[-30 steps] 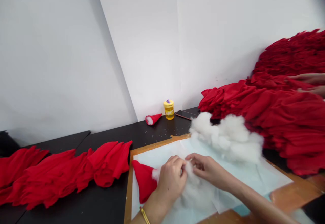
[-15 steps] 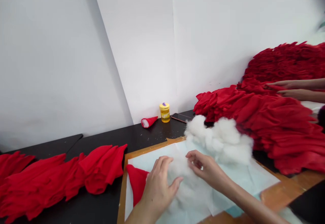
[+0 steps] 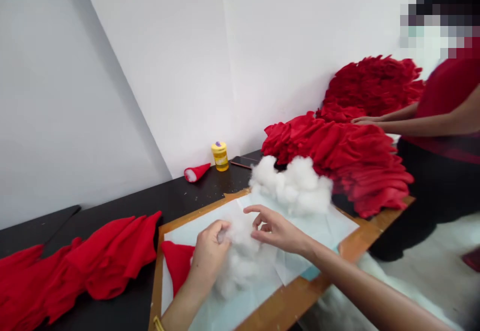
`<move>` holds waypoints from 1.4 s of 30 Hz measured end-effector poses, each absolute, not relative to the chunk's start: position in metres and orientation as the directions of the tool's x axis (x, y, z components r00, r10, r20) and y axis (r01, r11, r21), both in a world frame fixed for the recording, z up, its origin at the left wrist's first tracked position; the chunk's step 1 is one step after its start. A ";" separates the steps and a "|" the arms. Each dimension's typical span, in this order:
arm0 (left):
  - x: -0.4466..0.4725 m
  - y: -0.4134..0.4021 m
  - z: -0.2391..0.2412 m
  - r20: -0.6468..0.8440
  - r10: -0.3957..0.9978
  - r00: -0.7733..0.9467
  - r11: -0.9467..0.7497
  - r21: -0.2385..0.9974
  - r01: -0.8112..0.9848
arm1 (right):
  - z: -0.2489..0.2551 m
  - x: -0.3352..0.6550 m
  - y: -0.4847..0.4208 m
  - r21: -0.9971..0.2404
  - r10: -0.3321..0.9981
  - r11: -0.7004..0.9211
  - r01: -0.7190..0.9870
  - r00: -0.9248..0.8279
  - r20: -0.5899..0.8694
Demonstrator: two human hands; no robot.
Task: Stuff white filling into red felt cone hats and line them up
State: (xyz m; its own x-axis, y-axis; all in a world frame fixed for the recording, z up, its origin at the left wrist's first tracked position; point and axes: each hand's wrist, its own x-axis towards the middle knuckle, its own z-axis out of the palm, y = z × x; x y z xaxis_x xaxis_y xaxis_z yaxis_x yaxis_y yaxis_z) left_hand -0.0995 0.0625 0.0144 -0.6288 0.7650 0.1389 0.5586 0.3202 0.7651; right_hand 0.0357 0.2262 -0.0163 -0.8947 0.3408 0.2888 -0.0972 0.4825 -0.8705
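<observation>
White fibre stuffing (image 3: pixel 240 266) lies in a loose heap on a pale sheet (image 3: pixel 180 238) in front of me. My left hand (image 3: pixel 212 246) pinches a thin tuft at the heap's upper left, thumb against the fingers. On the other side of this tuft is my right hand (image 3: pixel 275 228), its fingers curved and apart, the thumb at the edge of the fluff. A red fabric piece (image 3: pixel 176 261) lies on the sheet just left of my left hand, partly hidden by that wrist.
More stuffing (image 3: pixel 294 183) is heaped at the sheet's far edge. Red fabric piles (image 3: pixel 337 146) lie behind it and at left (image 3: pixel 108 256). A stuffed red cone (image 3: pixel 198 172), yellow-lidded container (image 3: pixel 220 157) and phone (image 3: pixel 243 162) are by the wall. A co-worker's hands (image 3: pixel 369 121) touch the right pile.
My left hand has closed from spread fingers to a pinch on the stuffing. My view has turned right, bringing more of the co-worker into sight.
</observation>
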 end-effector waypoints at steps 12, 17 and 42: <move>-0.113 0.039 0.034 0.159 0.810 -0.564 0.317 0.690 0.651 | -0.007 0.035 0.229 -0.750 0.341 0.661 -0.024 -0.880 0.329; -0.101 0.052 0.030 0.212 0.865 -0.455 0.216 0.660 0.719 | 0.000 0.027 0.211 -0.691 0.276 0.722 -0.029 -0.904 0.327; -0.080 0.008 0.001 0.052 0.892 -0.450 0.384 0.440 0.812 | -0.032 0.023 0.173 -0.573 0.193 0.817 0.066 -0.967 0.164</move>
